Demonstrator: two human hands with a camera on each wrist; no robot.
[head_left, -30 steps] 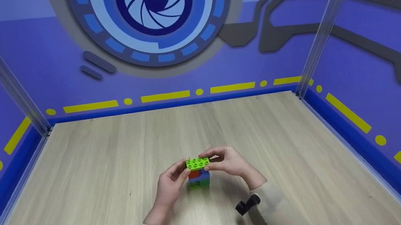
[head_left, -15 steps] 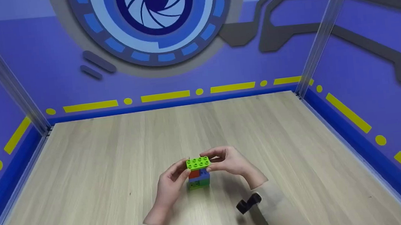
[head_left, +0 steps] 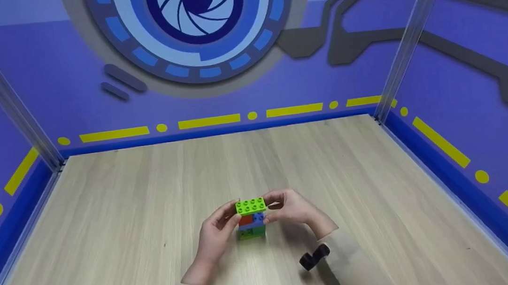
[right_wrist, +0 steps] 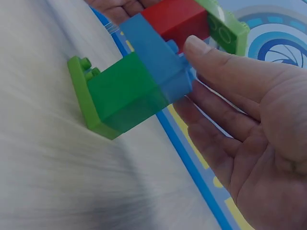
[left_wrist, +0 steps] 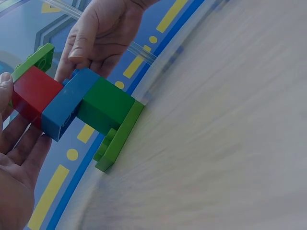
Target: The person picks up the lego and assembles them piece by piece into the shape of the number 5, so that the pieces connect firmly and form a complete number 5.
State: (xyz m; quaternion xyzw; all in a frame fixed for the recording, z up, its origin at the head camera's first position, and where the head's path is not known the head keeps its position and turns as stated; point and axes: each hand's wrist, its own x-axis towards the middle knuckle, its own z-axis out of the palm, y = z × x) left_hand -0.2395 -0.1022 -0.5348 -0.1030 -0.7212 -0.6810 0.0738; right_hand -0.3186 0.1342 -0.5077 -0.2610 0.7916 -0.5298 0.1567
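Note:
A stack of toy building bricks stands on the table. Its base is a lime green plate (left_wrist: pixel 122 136) carrying a dark green brick (left_wrist: pixel 106 103) on one half. Across that lies a blue brick (left_wrist: pixel 72 100) with bare studs on its right part, and a red brick (left_wrist: pixel 36 93) sits on its left part. Topmost is another lime green plate (head_left: pixel 251 206), overhanging to the right. My left hand (head_left: pixel 217 238) holds the red brick between thumb and fingers, close under the top plate. Beside the blue studs is the thumb of my right hand (right_wrist: pixel 268 120), its fingers extended loosely behind.
Pale wood table (head_left: pixel 146 191) surrounds the stack. Blue printed panels (head_left: pixel 211 95) with yellow dashes enclose the back and sides, joined by clear corner posts (head_left: pixel 406 44). Black devices (head_left: pixel 314 257) are fixed at both wrists.
My right thumb and fingers have come off the top plate's right end; the thumb has dropped to the blue brick's level. My left hand and the stack look unmoved.

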